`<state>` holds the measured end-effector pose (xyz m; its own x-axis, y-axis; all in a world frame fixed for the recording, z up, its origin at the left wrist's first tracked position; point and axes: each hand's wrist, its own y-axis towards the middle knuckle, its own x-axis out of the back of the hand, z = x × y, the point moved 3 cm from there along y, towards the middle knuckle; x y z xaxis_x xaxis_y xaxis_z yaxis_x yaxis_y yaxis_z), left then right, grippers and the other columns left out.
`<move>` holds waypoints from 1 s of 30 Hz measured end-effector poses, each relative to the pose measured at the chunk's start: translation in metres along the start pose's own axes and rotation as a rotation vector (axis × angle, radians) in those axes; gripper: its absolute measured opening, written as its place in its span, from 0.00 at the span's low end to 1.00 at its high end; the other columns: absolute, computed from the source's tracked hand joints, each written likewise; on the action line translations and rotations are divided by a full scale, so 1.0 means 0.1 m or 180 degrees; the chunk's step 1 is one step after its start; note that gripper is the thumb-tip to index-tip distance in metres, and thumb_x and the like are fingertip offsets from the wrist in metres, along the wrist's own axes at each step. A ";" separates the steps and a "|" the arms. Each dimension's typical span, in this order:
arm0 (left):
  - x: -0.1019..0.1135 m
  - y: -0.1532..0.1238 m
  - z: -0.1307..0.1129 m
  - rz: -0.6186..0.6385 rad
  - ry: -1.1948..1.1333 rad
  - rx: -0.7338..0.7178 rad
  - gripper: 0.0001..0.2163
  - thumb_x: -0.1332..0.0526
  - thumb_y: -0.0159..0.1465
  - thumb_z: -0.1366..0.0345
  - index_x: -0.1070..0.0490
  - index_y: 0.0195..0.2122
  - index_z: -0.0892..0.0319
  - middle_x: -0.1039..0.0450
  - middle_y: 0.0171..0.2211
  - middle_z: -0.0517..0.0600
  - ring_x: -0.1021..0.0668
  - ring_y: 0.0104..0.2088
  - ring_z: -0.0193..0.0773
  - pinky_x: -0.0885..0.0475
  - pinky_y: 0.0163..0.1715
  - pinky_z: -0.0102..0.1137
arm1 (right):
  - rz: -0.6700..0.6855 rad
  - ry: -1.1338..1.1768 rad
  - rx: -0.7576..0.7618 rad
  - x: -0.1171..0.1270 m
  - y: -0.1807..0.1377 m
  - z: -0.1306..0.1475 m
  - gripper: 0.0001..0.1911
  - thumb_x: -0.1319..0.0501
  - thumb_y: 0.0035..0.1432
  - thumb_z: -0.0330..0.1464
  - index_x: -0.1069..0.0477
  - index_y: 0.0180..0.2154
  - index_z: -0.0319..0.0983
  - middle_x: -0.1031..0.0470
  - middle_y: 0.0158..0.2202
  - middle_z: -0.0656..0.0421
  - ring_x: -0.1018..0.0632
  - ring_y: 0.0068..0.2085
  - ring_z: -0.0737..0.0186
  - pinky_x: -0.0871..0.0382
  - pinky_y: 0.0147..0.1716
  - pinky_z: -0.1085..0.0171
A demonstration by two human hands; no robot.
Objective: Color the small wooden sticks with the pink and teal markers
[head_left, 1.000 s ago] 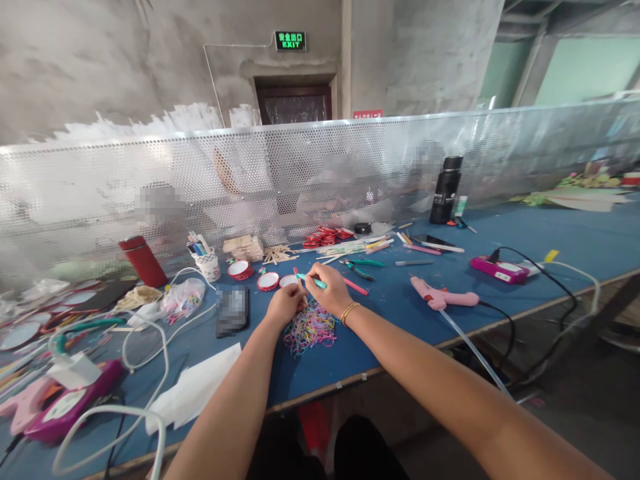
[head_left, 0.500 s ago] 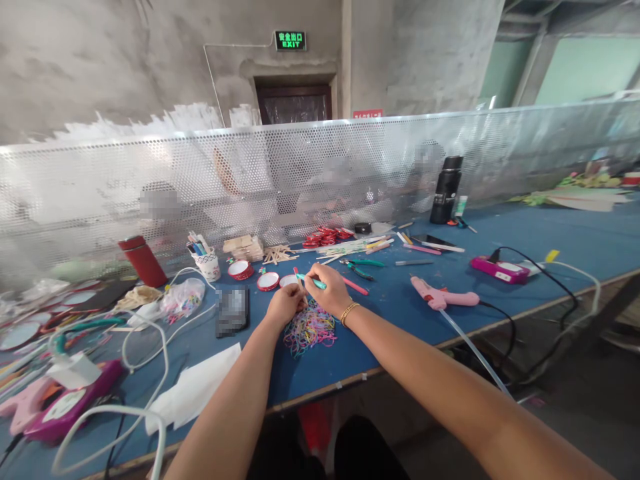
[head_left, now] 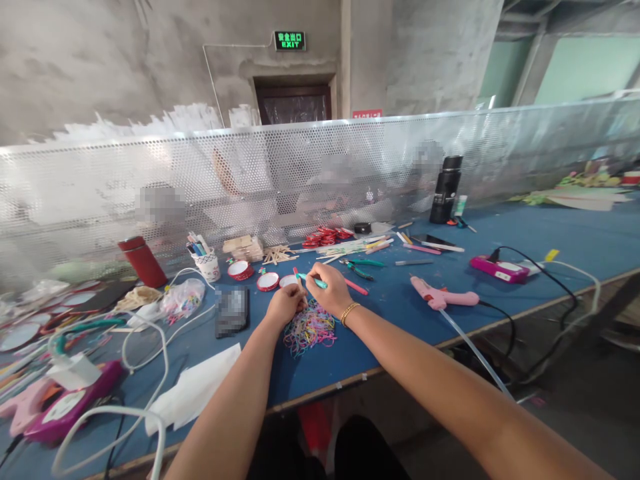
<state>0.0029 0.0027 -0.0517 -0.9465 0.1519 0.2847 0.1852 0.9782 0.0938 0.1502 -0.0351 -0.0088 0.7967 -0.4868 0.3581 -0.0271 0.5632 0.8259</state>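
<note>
In the head view, my right hand (head_left: 331, 291), with a gold bracelet at the wrist, is closed around a teal marker pen (head_left: 319, 283). The pen's tip points left, over my left hand (head_left: 284, 307). Pinched in the left fingers is a narrow pale wooden stick (head_left: 302, 288), partly hidden by the fingers. Both hands are close together above a heap of multicoloured elastic loops (head_left: 311, 330). Just beyond them are small round red-rimmed white discs (head_left: 268, 281), one partly covered by my left hand. A red pen (head_left: 356, 287) lies right of my right hand.
A phone (head_left: 232, 312) and white paper (head_left: 200, 387) lie to the left, among cables. Rightward rests a pink glue gun (head_left: 445, 295), its cord running to a purple power strip (head_left: 500, 269). Green-handled pliers (head_left: 359, 268), a paper cup of pens (head_left: 207, 267) and a perforated metal screen (head_left: 285, 180) stand beyond.
</note>
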 end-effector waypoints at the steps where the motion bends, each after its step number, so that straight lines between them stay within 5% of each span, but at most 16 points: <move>1: 0.00 0.00 0.00 0.0007 -0.0010 -0.0010 0.11 0.35 0.56 0.59 0.33 0.24 0.59 0.30 0.19 0.45 0.26 0.22 0.32 0.32 0.25 0.26 | 0.0025 0.0021 0.0018 -0.01 0.00 0.01 0.09 0.44 0.59 0.31 0.39 0.26 0.42 0.31 0.26 0.61 0.31 0.31 0.62 0.39 0.35 0.65; 30: 0.04 0.05 0.16 -0.0194 0.0356 -0.0065 0.08 0.36 0.57 0.60 0.28 0.26 0.58 0.27 0.20 0.48 0.26 0.22 0.34 0.31 0.27 0.27 | 0.0235 0.0093 -0.0033 -0.01 -0.04 0.01 0.09 0.44 0.58 0.30 0.40 0.25 0.42 0.31 0.24 0.62 0.30 0.29 0.63 0.41 0.31 0.65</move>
<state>-0.0038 0.0100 -0.0652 -0.9210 0.0745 0.3823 0.1347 0.9819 0.1332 0.1488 -0.0372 -0.0125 0.8102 -0.4240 0.4048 -0.0803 0.6037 0.7932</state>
